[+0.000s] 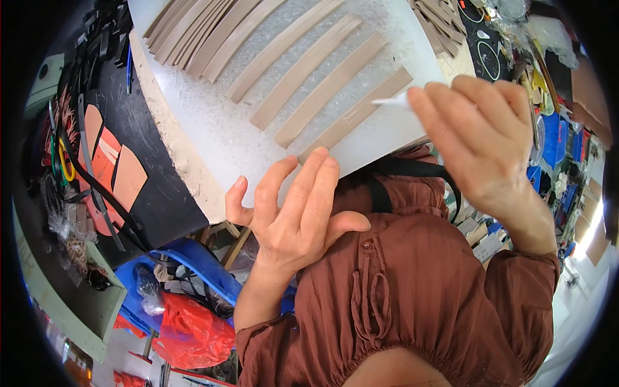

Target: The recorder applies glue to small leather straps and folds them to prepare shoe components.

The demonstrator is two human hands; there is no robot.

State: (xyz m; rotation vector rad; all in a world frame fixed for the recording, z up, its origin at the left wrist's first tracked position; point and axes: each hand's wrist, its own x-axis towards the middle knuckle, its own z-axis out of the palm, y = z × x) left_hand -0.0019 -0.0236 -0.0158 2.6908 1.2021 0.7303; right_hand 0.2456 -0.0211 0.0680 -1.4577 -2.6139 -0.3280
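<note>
My left hand (290,216) has its fingers spread, and the fingertips rest on the lower end of a beige strip (361,113) at the near edge of a white board (193,129). My right hand (480,138) is closed around a white tapered nozzle (392,101); whatever body it belongs to is hidden in the palm. The nozzle's thin tip is over or touching the strip's upper part, where shiny streaks show. More beige strips (329,90) lie spaced apart beside it, and a fanned bunch of strips (200,29) lies at the far left of the board.
Pink-orange cut pieces (116,164), black straps and cords lie on the dark table (171,209) to the left. Below it, a blue bin (206,267) and a red plastic bag (193,329) stand near my left arm. Another strip pile (442,26) sits at the far right.
</note>
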